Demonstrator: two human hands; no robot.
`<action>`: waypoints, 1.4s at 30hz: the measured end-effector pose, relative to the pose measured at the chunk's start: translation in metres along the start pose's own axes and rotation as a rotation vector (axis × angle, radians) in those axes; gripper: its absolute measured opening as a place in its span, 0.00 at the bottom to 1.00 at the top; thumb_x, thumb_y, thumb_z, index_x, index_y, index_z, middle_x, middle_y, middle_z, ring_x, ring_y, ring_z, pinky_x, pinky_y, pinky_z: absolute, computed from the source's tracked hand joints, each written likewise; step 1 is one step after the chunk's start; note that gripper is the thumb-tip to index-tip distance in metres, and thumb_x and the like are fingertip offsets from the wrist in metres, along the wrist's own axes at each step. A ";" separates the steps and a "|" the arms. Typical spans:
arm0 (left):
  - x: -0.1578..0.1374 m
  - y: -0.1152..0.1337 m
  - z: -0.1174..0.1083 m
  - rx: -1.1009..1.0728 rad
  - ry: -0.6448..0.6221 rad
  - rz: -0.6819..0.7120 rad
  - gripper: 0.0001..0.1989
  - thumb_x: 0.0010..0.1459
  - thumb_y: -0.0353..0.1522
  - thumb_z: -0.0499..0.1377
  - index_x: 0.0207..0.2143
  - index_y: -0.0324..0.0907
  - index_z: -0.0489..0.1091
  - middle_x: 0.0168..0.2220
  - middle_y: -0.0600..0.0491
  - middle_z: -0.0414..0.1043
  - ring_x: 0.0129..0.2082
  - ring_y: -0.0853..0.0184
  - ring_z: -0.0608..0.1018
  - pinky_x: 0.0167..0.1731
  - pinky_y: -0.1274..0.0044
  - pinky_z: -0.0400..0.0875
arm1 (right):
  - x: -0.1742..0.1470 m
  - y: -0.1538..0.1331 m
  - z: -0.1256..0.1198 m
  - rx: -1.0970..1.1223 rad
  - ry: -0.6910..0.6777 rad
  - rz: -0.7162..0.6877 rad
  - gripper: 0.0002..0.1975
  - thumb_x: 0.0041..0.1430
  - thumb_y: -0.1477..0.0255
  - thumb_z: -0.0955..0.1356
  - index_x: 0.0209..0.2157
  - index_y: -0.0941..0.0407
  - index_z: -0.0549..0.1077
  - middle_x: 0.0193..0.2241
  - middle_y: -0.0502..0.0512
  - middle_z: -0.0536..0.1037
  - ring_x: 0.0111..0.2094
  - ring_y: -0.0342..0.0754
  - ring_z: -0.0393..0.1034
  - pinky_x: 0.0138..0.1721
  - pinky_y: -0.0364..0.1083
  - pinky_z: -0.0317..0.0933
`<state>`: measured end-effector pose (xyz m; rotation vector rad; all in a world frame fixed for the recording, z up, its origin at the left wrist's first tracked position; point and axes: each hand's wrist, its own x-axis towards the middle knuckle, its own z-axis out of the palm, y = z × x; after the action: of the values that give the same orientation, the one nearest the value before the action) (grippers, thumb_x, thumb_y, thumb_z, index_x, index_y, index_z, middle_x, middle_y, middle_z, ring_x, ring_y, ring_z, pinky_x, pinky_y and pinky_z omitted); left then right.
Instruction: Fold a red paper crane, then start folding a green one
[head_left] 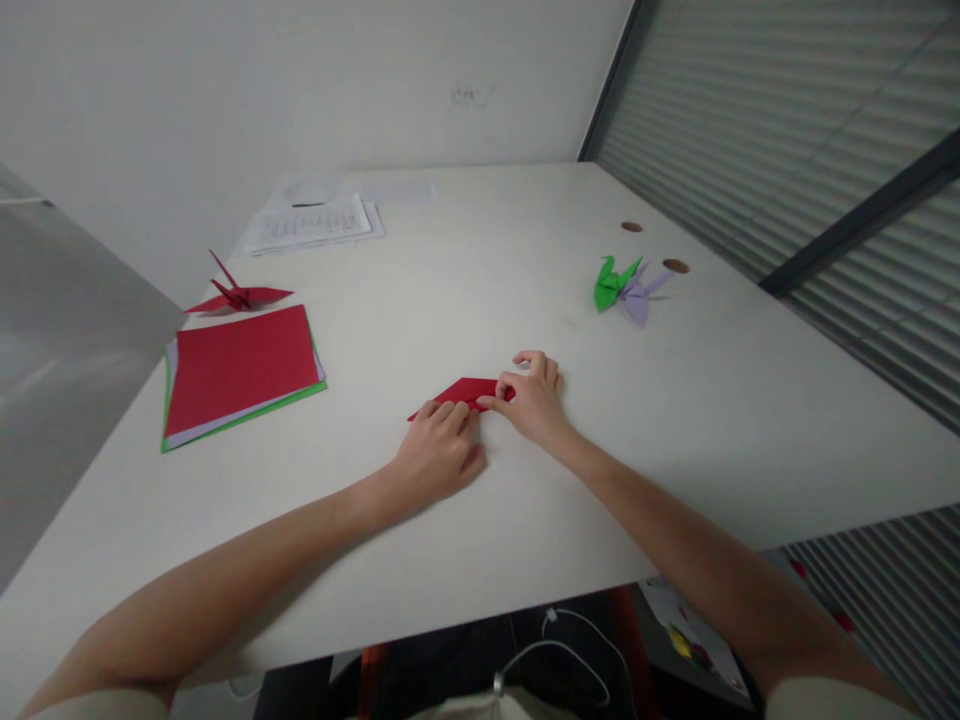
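Observation:
A folded piece of red origami paper [466, 387], long and narrow with a pointed left tip, lies on the white table in front of me. My left hand [441, 448] rests on its near edge, fingers curled and pressed down on the paper. Toward the paper's other end, my right hand [536, 398] pinches the red paper between thumb and index finger, its other fingers bent. Both hands cover part of the paper, so its lower folds are hidden.
On the left lies a stack of coloured sheets [244, 365], red on top, with a red paper crane [238, 297] behind it. Printed papers [311, 225] lie at the back. A green crane [609, 285] and a lilac crane [637, 300] stand right, near two round table holes.

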<state>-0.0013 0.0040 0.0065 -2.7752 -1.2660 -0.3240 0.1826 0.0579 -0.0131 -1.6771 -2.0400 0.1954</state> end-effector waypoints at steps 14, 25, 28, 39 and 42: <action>-0.002 0.000 0.003 -0.019 0.050 0.022 0.15 0.61 0.34 0.53 0.45 0.34 0.70 0.40 0.42 0.73 0.38 0.57 0.75 0.38 0.65 0.71 | 0.002 0.013 0.003 -0.007 -0.005 0.039 0.17 0.51 0.52 0.72 0.31 0.52 0.72 0.47 0.59 0.62 0.51 0.60 0.56 0.50 0.61 0.53; -0.003 0.001 0.002 0.004 0.028 0.034 0.13 0.62 0.34 0.52 0.42 0.35 0.71 0.40 0.42 0.72 0.38 0.56 0.75 0.37 0.65 0.71 | 0.008 0.014 -0.011 0.067 -0.022 -0.005 0.12 0.53 0.59 0.72 0.29 0.53 0.74 0.44 0.58 0.71 0.48 0.58 0.62 0.50 0.59 0.55; -0.002 0.000 0.002 0.008 0.036 0.037 0.13 0.62 0.34 0.52 0.41 0.34 0.71 0.40 0.42 0.73 0.38 0.56 0.75 0.39 0.65 0.71 | 0.013 0.014 -0.018 0.255 -0.100 -0.235 0.07 0.61 0.68 0.67 0.31 0.53 0.76 0.38 0.56 0.76 0.43 0.51 0.67 0.49 0.54 0.58; 0.000 -0.017 -0.002 -0.098 0.116 -0.059 0.20 0.64 0.42 0.53 0.50 0.39 0.71 0.54 0.42 0.72 0.56 0.55 0.73 0.62 0.54 0.52 | 0.007 0.012 -0.028 0.140 -0.314 -0.512 0.15 0.59 0.77 0.65 0.44 0.51 0.80 0.34 0.55 0.77 0.40 0.51 0.66 0.47 0.54 0.56; 0.004 -0.031 -0.002 -0.167 0.059 -0.080 0.15 0.66 0.39 0.51 0.46 0.43 0.74 0.52 0.47 0.74 0.54 0.58 0.75 0.63 0.54 0.51 | 0.006 0.010 -0.028 0.176 -0.335 -0.566 0.19 0.56 0.80 0.65 0.44 0.48 0.80 0.42 0.55 0.76 0.46 0.52 0.65 0.49 0.54 0.57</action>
<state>-0.0221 0.0269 0.0085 -2.8306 -1.3996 -0.5364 0.2036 0.0608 0.0085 -0.9564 -2.5670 0.4658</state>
